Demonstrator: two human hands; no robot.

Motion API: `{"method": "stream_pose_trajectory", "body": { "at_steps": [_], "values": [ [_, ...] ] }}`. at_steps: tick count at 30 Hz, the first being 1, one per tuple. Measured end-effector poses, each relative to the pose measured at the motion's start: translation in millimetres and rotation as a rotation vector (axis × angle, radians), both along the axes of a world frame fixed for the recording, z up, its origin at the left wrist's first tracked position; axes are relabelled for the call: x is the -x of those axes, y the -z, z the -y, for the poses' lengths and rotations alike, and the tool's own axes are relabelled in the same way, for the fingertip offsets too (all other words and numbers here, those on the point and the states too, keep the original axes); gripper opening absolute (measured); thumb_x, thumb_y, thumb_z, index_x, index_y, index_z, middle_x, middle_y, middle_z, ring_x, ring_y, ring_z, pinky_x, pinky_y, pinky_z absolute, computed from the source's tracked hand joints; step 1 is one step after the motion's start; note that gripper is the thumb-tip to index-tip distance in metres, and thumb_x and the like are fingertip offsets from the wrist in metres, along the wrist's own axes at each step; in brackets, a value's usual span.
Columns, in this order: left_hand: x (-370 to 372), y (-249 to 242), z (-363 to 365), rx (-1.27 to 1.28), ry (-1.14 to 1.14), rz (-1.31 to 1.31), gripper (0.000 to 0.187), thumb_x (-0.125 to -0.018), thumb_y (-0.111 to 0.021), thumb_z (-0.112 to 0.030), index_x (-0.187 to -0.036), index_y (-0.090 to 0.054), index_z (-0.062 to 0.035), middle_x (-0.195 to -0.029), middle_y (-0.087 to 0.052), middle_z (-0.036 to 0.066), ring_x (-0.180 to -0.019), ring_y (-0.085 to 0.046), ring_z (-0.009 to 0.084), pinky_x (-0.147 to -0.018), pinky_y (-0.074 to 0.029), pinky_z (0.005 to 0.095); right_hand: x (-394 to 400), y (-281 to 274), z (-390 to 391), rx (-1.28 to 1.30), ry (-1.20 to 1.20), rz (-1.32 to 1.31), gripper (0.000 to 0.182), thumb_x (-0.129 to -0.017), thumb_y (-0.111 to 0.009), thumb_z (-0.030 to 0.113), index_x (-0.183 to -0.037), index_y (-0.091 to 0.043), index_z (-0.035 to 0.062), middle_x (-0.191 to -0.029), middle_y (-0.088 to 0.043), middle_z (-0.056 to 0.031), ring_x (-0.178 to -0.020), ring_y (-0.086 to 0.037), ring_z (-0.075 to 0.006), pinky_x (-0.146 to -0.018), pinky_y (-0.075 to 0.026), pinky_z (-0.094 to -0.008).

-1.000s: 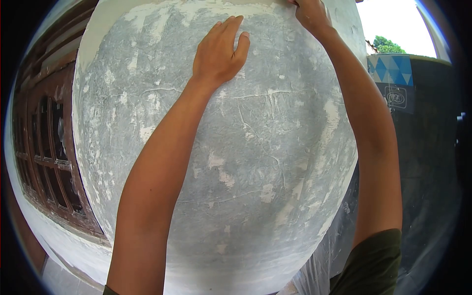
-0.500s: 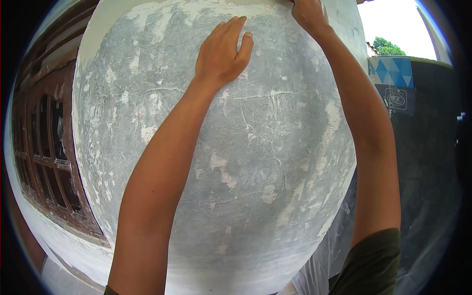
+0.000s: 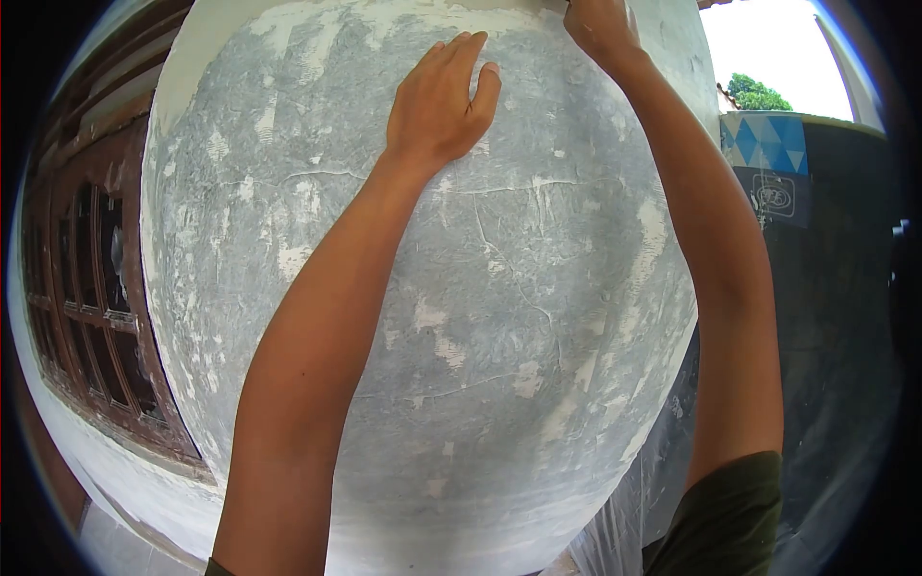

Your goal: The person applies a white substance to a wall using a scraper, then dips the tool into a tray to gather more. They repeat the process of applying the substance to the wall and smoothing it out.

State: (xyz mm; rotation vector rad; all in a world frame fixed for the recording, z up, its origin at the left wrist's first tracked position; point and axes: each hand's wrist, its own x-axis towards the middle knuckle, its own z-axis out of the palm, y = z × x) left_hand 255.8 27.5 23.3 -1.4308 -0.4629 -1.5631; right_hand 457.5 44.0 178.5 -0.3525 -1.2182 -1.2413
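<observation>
A grey wall (image 3: 461,278) with patchy white paint or filler and thin cracks fills the middle of the head view. My left hand (image 3: 437,104) rests against its upper part, fingers stretched out and thumb apart, holding nothing. Higher up and to the right, my right hand (image 3: 601,31) is closed near the wall's upper right side. Its fingertips are cut off by the top edge of the view, and whatever it grips cannot be made out. A paler, smoother coating (image 3: 490,17) borders the grey area along the top.
On the left, a brown wooden window frame (image 3: 130,322) with small panes is set beside the wall. To the right stands a dark panel (image 3: 836,288) with a blue-and-white triangle pattern (image 3: 765,142) at its top. Clear plastic sheeting (image 3: 615,528) hangs at the lower right.
Very little differs. My left hand appears slightly further right in the view, and my right hand has shifted slightly left. Both keep the same pose.
</observation>
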Motion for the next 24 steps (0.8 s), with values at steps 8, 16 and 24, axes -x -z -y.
{"method": "stream_pose_trajectory", "body": {
  "at_steps": [8,16,24],
  "values": [
    [-1,0,3,0.002,0.025,-0.004,0.045,-0.099,-0.045,-0.032,-0.134,-0.057,-0.0069,-0.135,-0.060,0.016,-0.130,-0.050,0.0422,-0.110,-0.040,0.0442,4,79,21,0.027,0.092,0.200,0.019,-0.085,-0.049,0.000,-0.080,-0.067,-0.0026,-0.083,-0.060,-0.0193,-0.084,-0.060,-0.0404,-0.077,-0.048,-0.0491],
    [0,-2,2,-0.012,0.031,-0.008,0.044,-0.099,-0.045,-0.031,-0.133,-0.058,-0.0062,-0.135,-0.060,0.016,-0.130,-0.051,0.0410,-0.111,-0.039,0.0437,-7,8,4,-0.054,0.127,0.200,0.016,-0.081,-0.050,-0.001,-0.074,-0.064,-0.0053,-0.082,-0.059,-0.0239,-0.083,-0.058,-0.0431,-0.077,-0.046,-0.0509],
    [0,-2,2,-0.012,0.040,-0.012,0.044,-0.099,-0.045,-0.031,-0.135,-0.057,-0.0076,-0.135,-0.060,0.016,-0.130,-0.050,0.0418,-0.110,-0.039,0.0442,-4,84,22,-0.012,0.174,0.231,0.015,-0.080,-0.057,-0.004,-0.089,-0.069,-0.0019,-0.090,-0.063,-0.0126,-0.088,-0.062,-0.0320,-0.081,-0.053,-0.0443]
  ]
}}
